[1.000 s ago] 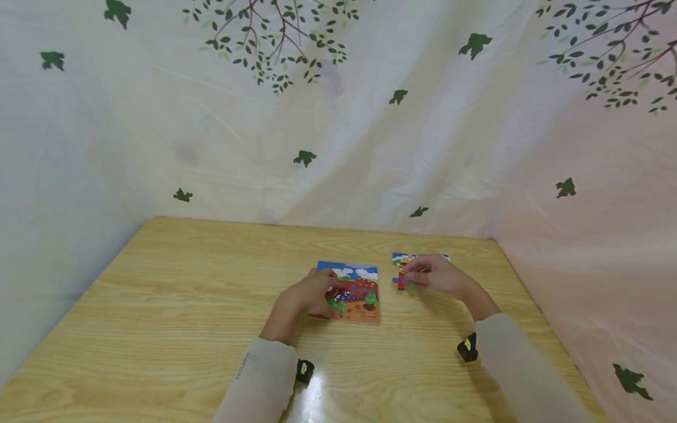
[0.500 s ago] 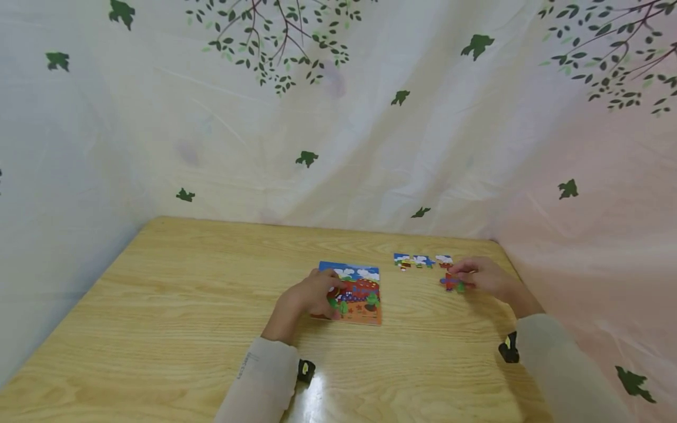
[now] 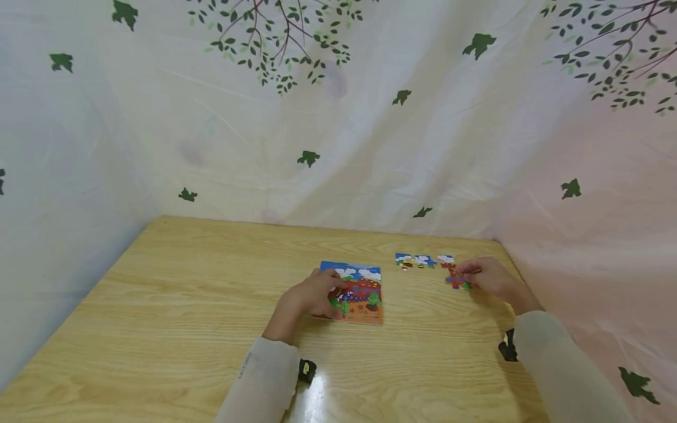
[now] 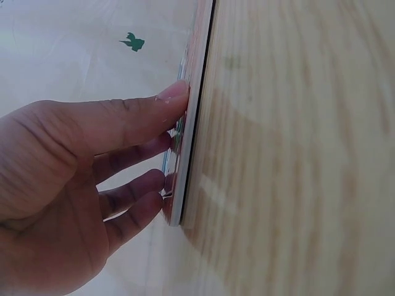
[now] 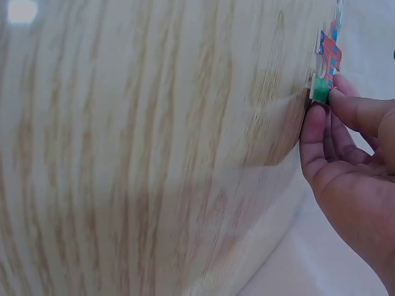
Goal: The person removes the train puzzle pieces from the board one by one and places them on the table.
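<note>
A square, thin picture puzzle point(image 3: 365, 289) with blue sky, red shapes and an orange ground lies flat on the wooden table in the head view. Across its left part rests my left hand point(image 3: 312, 294), thumb and fingertips touching the printed face; the left wrist view shows the board point(image 4: 192, 117) edge-on under them. My right hand point(image 3: 494, 279) pinches a red, blue and green jigsaw piece point(image 5: 320, 89) between thumb and fingers. This piece is right below a white-and-red piece point(image 3: 446, 259) at the right end of a row, and the fingers partly cover it.
Left of that piece in the same row lie sky-coloured jigsaw pieces point(image 3: 415, 260). The wooden table point(image 3: 211, 294) runs back to a pale curtain point(image 3: 254, 158) with leaf prints. The table's right edge passes close by the right forearm.
My right hand has carried the jigsaw piece rightward, from below the row's left end to just under its right end piece. The left hand stays on the picture puzzle.
</note>
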Motion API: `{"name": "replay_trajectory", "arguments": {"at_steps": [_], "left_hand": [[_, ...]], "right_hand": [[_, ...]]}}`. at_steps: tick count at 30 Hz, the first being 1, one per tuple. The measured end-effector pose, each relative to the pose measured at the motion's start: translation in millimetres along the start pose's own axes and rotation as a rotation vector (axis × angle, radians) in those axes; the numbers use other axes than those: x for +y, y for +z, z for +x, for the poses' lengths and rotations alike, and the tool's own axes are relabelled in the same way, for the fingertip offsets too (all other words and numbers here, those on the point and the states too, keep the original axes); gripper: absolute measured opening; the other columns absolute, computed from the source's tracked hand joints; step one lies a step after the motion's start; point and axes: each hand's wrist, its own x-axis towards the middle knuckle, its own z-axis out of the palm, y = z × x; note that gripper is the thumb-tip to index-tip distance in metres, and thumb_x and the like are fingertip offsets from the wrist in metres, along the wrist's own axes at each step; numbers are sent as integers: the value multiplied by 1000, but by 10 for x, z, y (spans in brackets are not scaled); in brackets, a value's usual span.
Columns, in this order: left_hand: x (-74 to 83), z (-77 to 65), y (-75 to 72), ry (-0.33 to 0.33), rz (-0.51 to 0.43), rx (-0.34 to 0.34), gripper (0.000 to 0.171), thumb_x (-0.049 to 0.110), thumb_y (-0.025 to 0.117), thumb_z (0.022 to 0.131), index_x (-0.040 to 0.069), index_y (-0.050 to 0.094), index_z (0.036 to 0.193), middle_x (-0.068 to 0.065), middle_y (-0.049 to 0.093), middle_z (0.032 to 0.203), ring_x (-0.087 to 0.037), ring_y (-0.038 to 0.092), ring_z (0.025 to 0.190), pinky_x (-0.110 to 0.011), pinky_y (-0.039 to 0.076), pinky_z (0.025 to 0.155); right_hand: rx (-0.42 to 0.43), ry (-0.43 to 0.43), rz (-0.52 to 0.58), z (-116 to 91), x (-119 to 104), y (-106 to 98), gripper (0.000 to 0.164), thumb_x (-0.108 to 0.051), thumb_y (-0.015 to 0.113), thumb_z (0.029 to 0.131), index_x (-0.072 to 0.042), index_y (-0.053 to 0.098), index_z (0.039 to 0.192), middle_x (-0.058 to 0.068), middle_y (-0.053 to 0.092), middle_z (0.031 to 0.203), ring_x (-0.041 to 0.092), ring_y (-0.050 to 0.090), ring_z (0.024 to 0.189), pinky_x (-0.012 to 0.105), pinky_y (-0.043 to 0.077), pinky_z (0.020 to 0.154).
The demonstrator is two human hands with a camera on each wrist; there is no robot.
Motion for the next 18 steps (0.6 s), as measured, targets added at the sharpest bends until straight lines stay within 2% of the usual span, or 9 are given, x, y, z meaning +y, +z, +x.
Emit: {"name": "replay_trajectory", "arguments": {"at_steps": [7, 14, 18], "left_hand": [[-4, 6, 4, 0, 15, 1, 64, 25, 88, 83, 17, 64, 141, -8, 51, 144, -36, 41, 133, -49, 46, 103], [1, -1, -1, -10, 23, -3, 64, 26, 88, 83, 17, 63, 141, -8, 50, 145, -37, 40, 135, -50, 45, 105], [6, -4, -7, -10, 23, -4, 64, 26, 88, 83, 16, 63, 141, -8, 50, 145, -37, 40, 134, -50, 45, 105]], "right_hand": [[31, -42, -11, 58, 12, 59, 17, 4, 64, 97, 9, 71, 112, 24, 69, 112, 30, 64, 100, 25, 52, 72], [29, -23, -32, 87, -5, 60, 19, 1, 61, 99, 8, 70, 114, 22, 70, 110, 32, 64, 101, 26, 53, 73], [36, -37, -53, 119, -107, 69, 20, -4, 61, 101, 6, 70, 116, 22, 70, 114, 34, 66, 103, 29, 54, 74]]}}
